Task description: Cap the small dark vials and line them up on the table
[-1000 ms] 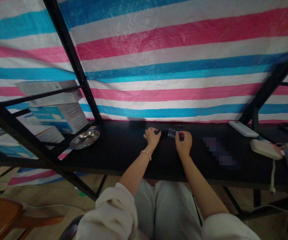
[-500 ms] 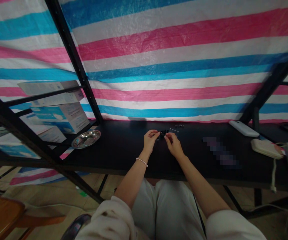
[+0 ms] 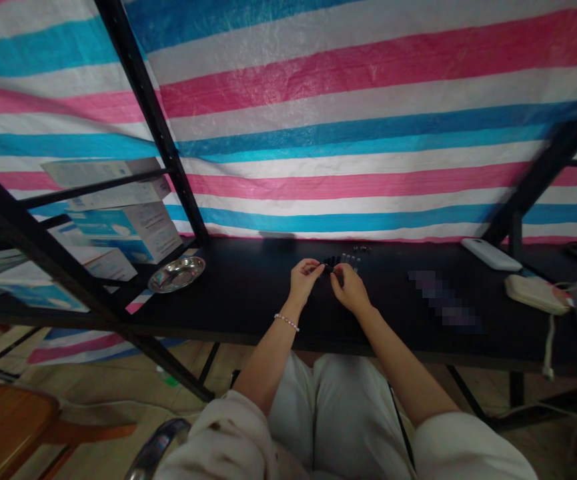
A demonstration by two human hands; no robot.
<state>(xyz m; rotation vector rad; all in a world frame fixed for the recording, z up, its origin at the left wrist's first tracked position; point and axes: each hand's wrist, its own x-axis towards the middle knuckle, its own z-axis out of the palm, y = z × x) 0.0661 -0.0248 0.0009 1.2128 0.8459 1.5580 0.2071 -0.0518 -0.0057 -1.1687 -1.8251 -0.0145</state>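
Note:
Over the middle of the black table, my left hand pinches with thumb and fingertips at a small dark piece. Facing it, my right hand has its fingers closed at the other side of the same spot. What each hand grips there is too small and dark to name. Just beyond the fingertips stand several small black pieces. Beside them is a group of small clear pieces, partly hidden by my right hand. A few tiny shiny bits lie farther back.
A round metal dish sits at the left, near stacked cardboard boxes behind a black metal frame. On the right are a white oblong object, a pale power strip with a cord, and a blurred-out patch. A striped sheet hangs behind.
The view has shifted slightly. Both hands stay together at the same spot, with only small finger movements; the black and clear pieces behind them show a little more.

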